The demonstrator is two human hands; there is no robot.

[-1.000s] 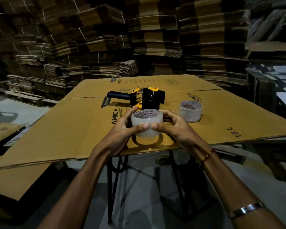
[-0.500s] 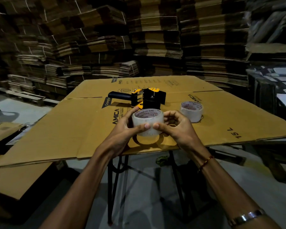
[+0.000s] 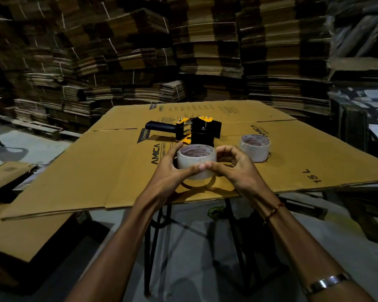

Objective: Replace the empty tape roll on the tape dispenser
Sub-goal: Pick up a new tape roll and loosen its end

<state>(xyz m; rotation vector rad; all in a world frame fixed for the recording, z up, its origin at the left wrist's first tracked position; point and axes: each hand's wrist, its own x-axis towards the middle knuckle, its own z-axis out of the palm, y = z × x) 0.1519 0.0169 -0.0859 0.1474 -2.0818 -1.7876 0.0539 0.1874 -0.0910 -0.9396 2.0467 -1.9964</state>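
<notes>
Both hands hold a clear tape roll (image 3: 196, 161) just above the near edge of the table (image 3: 109, 171), which is covered by a flattened cardboard sheet. Left hand (image 3: 169, 171): fingers curled round the roll's left side, thumb across its front wall. Right hand (image 3: 234, 168): thumb tip meets the left thumb on the roll's front; its other fingers are curled beside the roll's right rim, and contact there is hard to make out.

The tape dispenser (image 3: 192, 129), black and yellow, lies just behind the held roll, handle pointing left; its lower part is hidden by the roll, and the hub is too dark to read.

A second tape roll (image 3: 255, 147) stands right of the dispenser, flat on the cardboard.

Stacks of folded cardboard (image 3: 205, 51) fill the dim background. Table legs are mostly hidden by the arms.
</notes>
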